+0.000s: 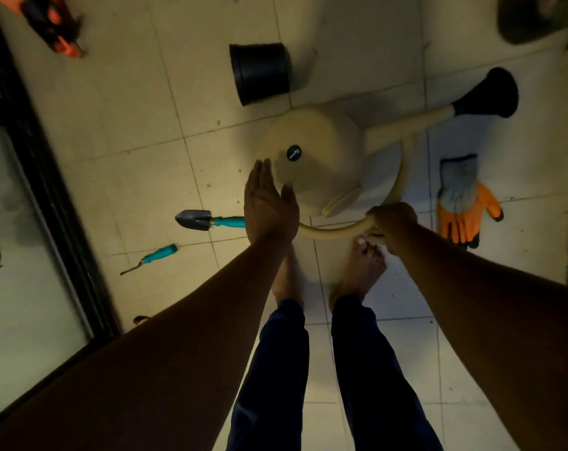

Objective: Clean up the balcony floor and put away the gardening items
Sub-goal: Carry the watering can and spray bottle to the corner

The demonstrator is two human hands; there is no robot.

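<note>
Right hand wrapped round the loop handle of the can; left hand released, fingers straight, palm beside the can's body, contact unclear. Can low over the floor just ahead of bare feet, spout and black rose pointing away to the right.

Risks from here:
- One-handed lift by handle only: can swing or tip, spill if any water inside (contents not visible)
- Long spout could clip the black pot lying on its side just behind
- Trowel near left foot, fork just beyond: trip or stab hazard barefoot
- Glove on floor at right, well apart from the can, easy to miss
- Dim light, blurred edges: hard to judge clearance
</note>
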